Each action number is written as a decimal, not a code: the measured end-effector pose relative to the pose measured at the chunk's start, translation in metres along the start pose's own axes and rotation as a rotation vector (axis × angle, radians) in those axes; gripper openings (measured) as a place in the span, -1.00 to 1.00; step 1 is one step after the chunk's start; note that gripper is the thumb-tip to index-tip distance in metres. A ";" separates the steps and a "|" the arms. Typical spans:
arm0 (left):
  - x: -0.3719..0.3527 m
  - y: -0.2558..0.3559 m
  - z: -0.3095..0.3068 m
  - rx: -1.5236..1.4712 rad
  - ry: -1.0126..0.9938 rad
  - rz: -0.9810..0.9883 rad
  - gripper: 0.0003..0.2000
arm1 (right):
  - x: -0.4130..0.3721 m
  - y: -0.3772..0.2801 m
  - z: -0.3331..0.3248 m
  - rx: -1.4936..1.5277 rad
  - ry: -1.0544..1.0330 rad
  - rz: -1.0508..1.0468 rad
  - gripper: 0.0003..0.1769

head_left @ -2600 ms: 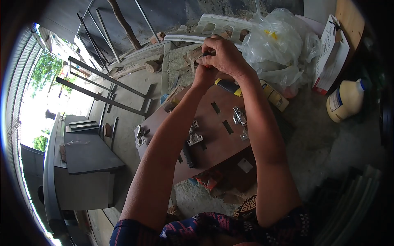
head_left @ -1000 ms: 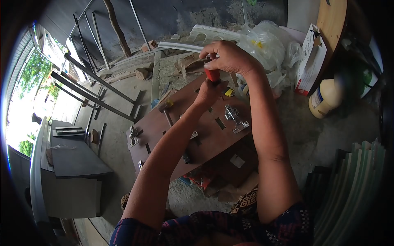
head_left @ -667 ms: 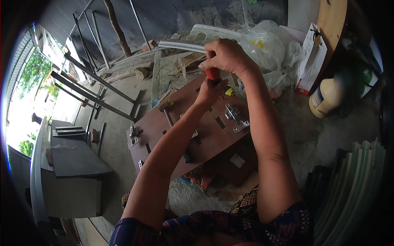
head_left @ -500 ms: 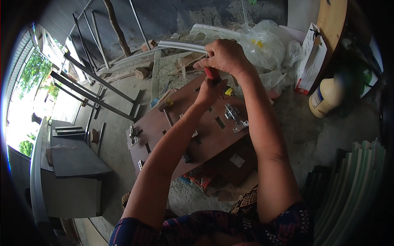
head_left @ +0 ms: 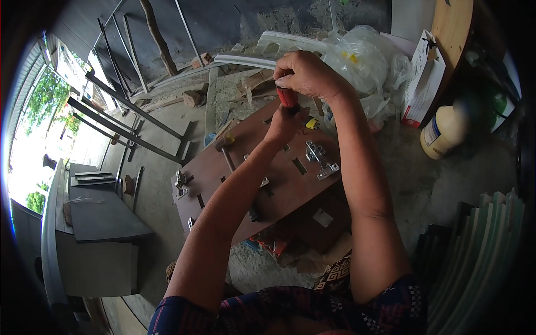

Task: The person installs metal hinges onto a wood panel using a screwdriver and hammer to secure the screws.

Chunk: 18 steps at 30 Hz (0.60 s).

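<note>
A red-handled tool [head_left: 287, 97] stands upright above the far part of a brown board [head_left: 251, 195]. My left hand [head_left: 286, 124] is closed round its lower part, and my right hand [head_left: 304, 73] pinches its top end. The tool's lower end is hidden by my left hand. Metal hinges [head_left: 317, 158] lie on the board to the right, with another hinge [head_left: 181, 184] at its left edge. A hammer [head_left: 226, 151] rests left of my left forearm, partly covered by it. A yellow and black item [head_left: 312, 123] lies just right of my left hand.
Plastic bags [head_left: 360, 61] and a white box [head_left: 425, 84] are at the back right, near a cream bottle [head_left: 441, 133]. Metal frames [head_left: 134, 131] and grey panels [head_left: 106, 209] stand at the left. Several stacked strips [head_left: 480, 257] fill the lower right.
My right hand has shifted slightly up on the red-handled tool, and more of the red handle now shows. My left hand has barely moved.
</note>
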<state>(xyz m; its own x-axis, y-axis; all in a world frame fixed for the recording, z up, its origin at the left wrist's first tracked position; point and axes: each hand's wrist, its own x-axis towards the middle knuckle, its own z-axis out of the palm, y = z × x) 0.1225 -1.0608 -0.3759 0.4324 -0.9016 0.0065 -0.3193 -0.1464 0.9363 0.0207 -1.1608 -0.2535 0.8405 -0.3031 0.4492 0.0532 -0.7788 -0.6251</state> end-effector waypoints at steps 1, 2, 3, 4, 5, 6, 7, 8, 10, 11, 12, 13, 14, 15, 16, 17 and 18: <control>0.001 -0.002 0.000 -0.014 0.000 0.004 -0.67 | 0.000 -0.001 0.000 0.009 0.003 0.018 -0.83; 0.000 -0.002 0.000 -0.029 0.000 0.008 -0.67 | -0.001 -0.002 0.000 0.018 0.006 0.035 -0.83; -0.001 -0.001 0.001 -0.031 0.005 0.002 -0.67 | 0.000 0.000 0.001 0.009 0.024 0.027 -0.81; -0.001 0.000 0.001 -0.033 0.010 -0.004 -0.67 | 0.001 0.004 0.003 0.000 0.041 0.018 -0.79; -0.002 0.001 0.002 -0.035 0.016 -0.010 -0.67 | 0.001 0.005 0.004 -0.010 0.058 0.009 -0.76; -0.002 0.000 0.002 -0.048 0.018 -0.008 -0.68 | 0.001 0.005 0.003 -0.048 0.078 0.009 -0.72; -0.001 -0.002 0.003 -0.060 0.020 -0.006 -0.68 | 0.001 0.005 0.003 -0.086 0.098 0.008 -0.68; -0.001 0.000 0.004 -0.072 0.022 -0.004 -0.69 | 0.001 0.004 0.002 -0.125 0.118 0.008 -0.64; -0.004 0.002 0.005 -0.057 0.039 -0.006 -0.70 | 0.000 0.001 0.000 -0.168 0.109 0.048 -0.57; -0.005 0.002 0.006 -0.050 0.046 -0.008 -0.70 | -0.001 0.000 -0.001 -0.189 0.105 0.070 -0.54; -0.004 -0.001 0.006 -0.060 0.056 0.008 -0.70 | -0.001 0.001 0.000 -0.205 0.097 0.064 -0.53; -0.002 -0.006 0.007 -0.070 0.062 0.024 -0.70 | 0.000 0.002 0.000 -0.222 0.091 0.061 -0.52; -0.001 -0.005 0.007 -0.081 0.066 0.040 -0.70 | -0.002 0.000 -0.002 -0.241 0.085 0.061 -0.51; 0.000 -0.005 0.008 -0.061 0.062 0.060 -0.70 | -0.005 -0.002 -0.005 -0.240 0.094 0.046 -0.55; 0.000 -0.005 0.008 -0.043 0.060 0.080 -0.71 | -0.008 -0.004 -0.011 -0.240 0.102 0.030 -0.58; -0.001 0.001 0.010 -0.026 0.059 0.099 -0.71 | -0.012 -0.008 -0.017 -0.240 0.107 0.014 -0.62; -0.002 0.006 0.013 -0.014 0.053 0.131 -0.72 | -0.014 -0.009 -0.023 -0.161 0.114 -0.038 -0.65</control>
<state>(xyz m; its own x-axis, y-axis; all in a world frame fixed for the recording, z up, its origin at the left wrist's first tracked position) 0.1082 -1.0653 -0.3748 0.4316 -0.8900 0.1471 -0.3639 -0.0226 0.9312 -0.0038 -1.1618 -0.2396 0.7726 -0.3246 0.5457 -0.0108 -0.8661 -0.4998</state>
